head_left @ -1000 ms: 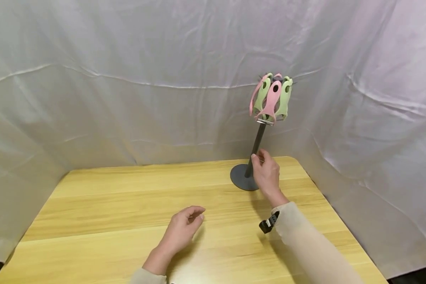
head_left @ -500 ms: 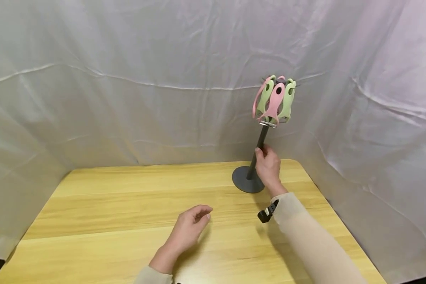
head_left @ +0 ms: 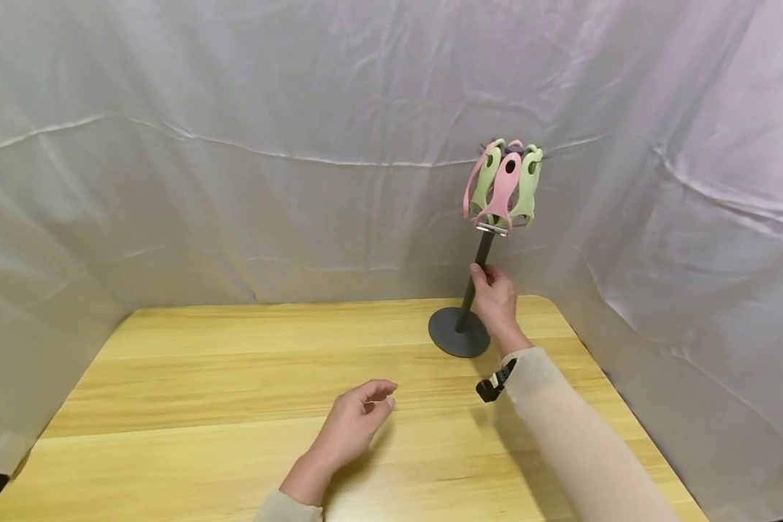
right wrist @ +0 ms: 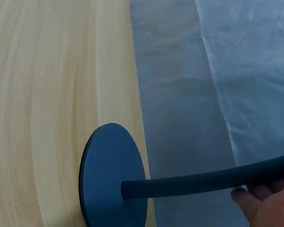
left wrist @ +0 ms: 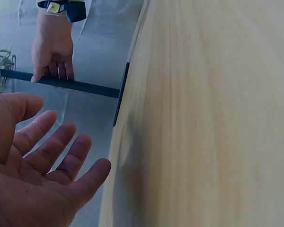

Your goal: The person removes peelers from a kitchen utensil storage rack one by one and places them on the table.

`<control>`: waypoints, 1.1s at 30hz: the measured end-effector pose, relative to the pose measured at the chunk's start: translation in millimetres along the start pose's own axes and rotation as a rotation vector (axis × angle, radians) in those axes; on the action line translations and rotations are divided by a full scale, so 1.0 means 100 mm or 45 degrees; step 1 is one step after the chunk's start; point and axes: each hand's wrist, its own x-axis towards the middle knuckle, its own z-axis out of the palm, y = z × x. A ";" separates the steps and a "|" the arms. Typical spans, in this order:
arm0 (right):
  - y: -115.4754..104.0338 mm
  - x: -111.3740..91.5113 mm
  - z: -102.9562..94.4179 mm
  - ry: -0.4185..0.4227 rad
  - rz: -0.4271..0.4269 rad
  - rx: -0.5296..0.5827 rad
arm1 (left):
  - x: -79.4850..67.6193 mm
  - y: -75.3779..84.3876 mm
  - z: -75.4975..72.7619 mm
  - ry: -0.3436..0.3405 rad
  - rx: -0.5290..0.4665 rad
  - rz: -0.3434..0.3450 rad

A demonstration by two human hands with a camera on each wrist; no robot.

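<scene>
A dark grey stand with a round base (head_left: 445, 332) and a thin upright pole (head_left: 483, 249) is at the back right of the table. Pink peelers (head_left: 504, 187) and green peelers (head_left: 528, 185) hang in a ring at its top. My right hand (head_left: 498, 301) grips the pole around its middle, thumb on the near side; in the left wrist view the fingers (left wrist: 61, 70) curl against the pole. My left hand (head_left: 352, 424) is over the front middle of the table, fingers relaxed and slightly bent, holding nothing.
The light wood table (head_left: 202, 391) has its far edge just behind the stand. Grey-white cloth (head_left: 287, 203) hangs behind it, and more cloth (head_left: 705, 275) falls along the right side. A wrist camera (head_left: 492, 386) sits at my right cuff.
My right hand has risen a little along the pole and its fingers have closed around it. My left hand has drifted slightly to the right, still relaxed.
</scene>
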 end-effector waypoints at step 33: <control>0.03 0.04 0.02 -0.016 0.028 0.153 | 0.03 -0.04 -0.07 -0.028 0.012 -0.020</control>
